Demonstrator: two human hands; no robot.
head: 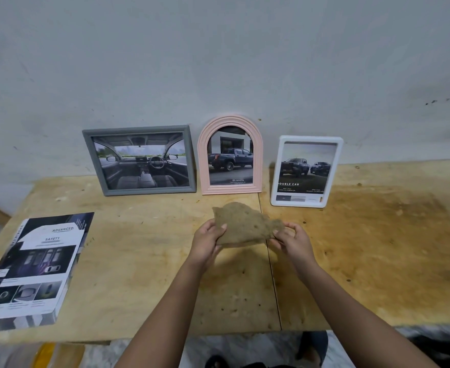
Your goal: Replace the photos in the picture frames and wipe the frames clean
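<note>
Holding a brown cloth (245, 224) stretched btwn both hands, the person has it raised just above the tabletop (139, 248), in front of the pink arched frame (230, 123). L hand (208, 240) grips the cloth's left edge, fingers (222, 227) curled round it w/ thumb on top. R hand (290, 240) pinches the right corner btwn thumb & fingers (291, 225).

Three frames stand upright at the back of the tabletop by the wall (218, 62): grey frame (139, 130) on the left w/ a car-interior photo, pink arched frame in the middle w/ a pickup photo, white frame (275, 171) on the right w/ two pickups & "DOUBLE CAB" text. Grey & pink frames sit just beside each other; white frame stands a bit apart, nearer the person.

Stack of printed sheets (33, 269) lies flat at the tabletop's front left, top sheet reading "ADVANCED SAFETY". Dark stain spreads over the tabletop's right part.
</note>
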